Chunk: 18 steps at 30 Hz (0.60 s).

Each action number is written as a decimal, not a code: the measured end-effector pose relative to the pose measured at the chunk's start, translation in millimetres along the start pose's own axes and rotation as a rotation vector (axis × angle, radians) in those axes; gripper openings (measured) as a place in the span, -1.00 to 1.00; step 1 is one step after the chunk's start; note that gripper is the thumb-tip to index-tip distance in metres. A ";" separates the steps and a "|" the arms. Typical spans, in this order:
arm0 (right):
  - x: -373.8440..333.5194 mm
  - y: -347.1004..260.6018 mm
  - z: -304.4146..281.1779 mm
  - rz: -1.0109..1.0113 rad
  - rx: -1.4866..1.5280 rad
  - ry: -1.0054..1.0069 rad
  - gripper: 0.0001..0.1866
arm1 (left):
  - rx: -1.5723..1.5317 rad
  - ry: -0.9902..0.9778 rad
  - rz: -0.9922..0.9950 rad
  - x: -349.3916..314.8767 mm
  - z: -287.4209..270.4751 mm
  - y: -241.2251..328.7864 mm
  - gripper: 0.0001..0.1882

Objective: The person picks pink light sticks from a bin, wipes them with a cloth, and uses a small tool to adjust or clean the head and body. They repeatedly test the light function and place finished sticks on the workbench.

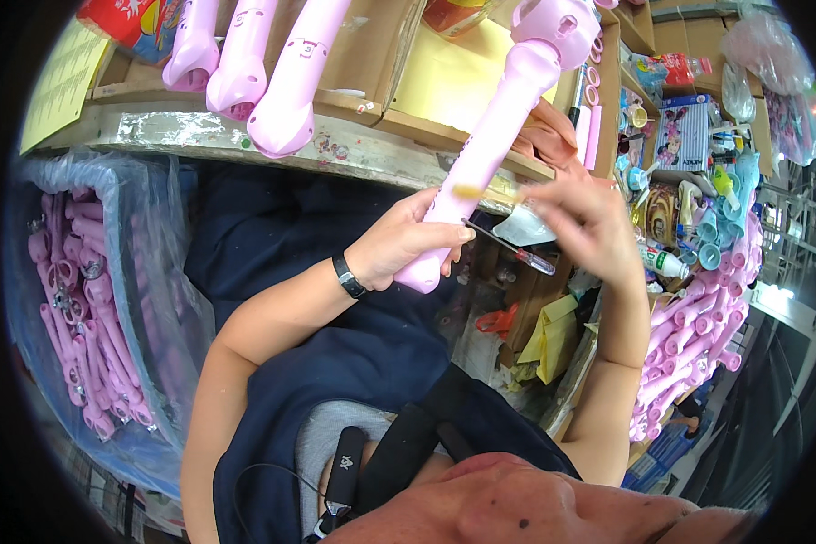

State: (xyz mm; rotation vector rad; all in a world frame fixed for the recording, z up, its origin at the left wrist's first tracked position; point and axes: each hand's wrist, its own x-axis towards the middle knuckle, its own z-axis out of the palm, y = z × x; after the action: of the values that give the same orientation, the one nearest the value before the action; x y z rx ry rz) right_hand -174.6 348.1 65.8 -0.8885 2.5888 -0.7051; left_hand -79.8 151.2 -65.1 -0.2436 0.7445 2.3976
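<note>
My left hand is wrapped round the lower end of a long pink plastic wand. The wand slants up to the right and ends in a round, hollowed head. At my left thumb lies the dark shaft of a thin tool with a clear reddish handle, like a small screwdriver; what holds it is unclear. My right hand is beside the wand, its fingers smeared by motion. A blurred yellowish thing shows between that hand and the wand, too smeared to name.
Three pink wand pieces lie across the worn bench edge. At left, a plastic-lined blue bin holds many pink parts. More pink pieces are stacked at right, below a cluttered shelf with a green-labelled bottle. An orange cloth lies behind my right hand.
</note>
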 end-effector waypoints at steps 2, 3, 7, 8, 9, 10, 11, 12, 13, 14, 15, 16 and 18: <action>-1.3 -0.1 1.3 0.146 -0.010 0.055 -0.84 | -0.005 -0.002 -0.011 0.1 -0.9 -0.9 -0.65; -2.0 0.9 2.8 -0.125 -0.167 -0.054 -0.85 | 0.002 -0.003 0.002 0.4 -1.5 -1.5 -0.64; -4.3 17.5 8.7 -0.012 -0.032 0.158 -0.72 | 0.034 -0.017 -0.017 0.9 -4.4 -1.3 -0.58; -8.9 23.9 8.3 0.117 0.054 0.278 -0.70 | 0.039 -0.024 -0.024 1.5 -5.3 -0.9 -0.57; -10.0 33.5 12.1 -0.011 0.077 0.444 -0.71 | 0.033 -0.037 -0.026 1.7 -6.0 -0.8 -0.56; -17.7 41.0 13.3 -0.046 0.235 0.488 -0.72 | 0.030 -0.047 -0.031 2.0 -6.6 -0.3 -0.55; -27.1 48.0 16.7 -0.048 0.406 0.531 -0.73 | 0.028 -0.056 -0.038 2.0 -7.1 0.1 -0.54; -36.2 54.7 22.8 -0.074 0.381 0.562 -0.75 | 0.023 -0.058 -0.039 2.0 -7.2 0.4 -0.54; -46.4 60.3 31.1 -0.061 0.410 0.573 -0.77 | 0.019 -0.060 -0.038 2.0 -7.4 0.6 -0.54; -58.5 63.1 41.3 -0.043 0.542 0.581 -0.77 | 0.020 -0.061 -0.047 1.8 -7.3 0.7 -0.54; -70.5 64.2 52.3 -0.062 0.691 0.582 -0.76 | 0.003 -0.069 -0.042 1.8 -7.3 0.7 -0.54; -80.1 64.3 64.5 -0.032 0.761 0.617 -0.69 | -0.008 -0.075 -0.046 1.4 -7.4 0.6 -0.54; -96.4 59.8 86.7 -0.008 0.870 0.694 -0.46 | -0.012 -0.086 -0.046 1.1 -7.2 0.4 -0.54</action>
State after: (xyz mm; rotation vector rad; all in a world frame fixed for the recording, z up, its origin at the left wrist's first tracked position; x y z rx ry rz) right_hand -92.7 420.5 -25.9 -0.3892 2.3082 -2.2063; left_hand -81.0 147.4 -71.3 -0.1591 0.6782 2.3543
